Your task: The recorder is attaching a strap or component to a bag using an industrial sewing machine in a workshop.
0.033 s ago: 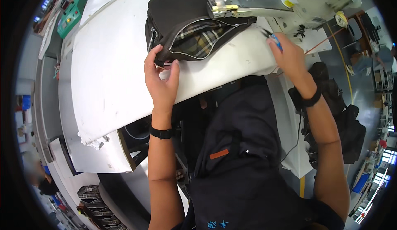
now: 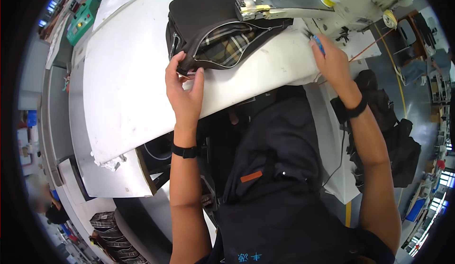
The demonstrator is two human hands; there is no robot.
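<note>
A black bag [image 2: 204, 10] lies on the white worktable, partly under the sewing machine's arm. Its zipped pocket gapes open and shows a plaid lining [image 2: 225, 46]. My left hand [image 2: 184, 91] pinches the bag's near left corner between thumb and fingers. My right hand [image 2: 334, 64] is closed around small blue-handled snips [image 2: 319, 45], held above the table to the right of the bag. Their dark blade tips are blurred and point toward the machine. What lies under my left fingertips is partly hidden.
The sewing machine arm [image 2: 289, 4] reaches over the bag from the right. A green box-shaped device [image 2: 84, 19] sits at the far left. Dark bags or fabric [image 2: 386, 136] are heaped at the right, and folded plaid cloth [image 2: 111, 231] lies at lower left.
My right hand has shifted slightly to the right with the snips. The left hand and the bag have stayed in place.
</note>
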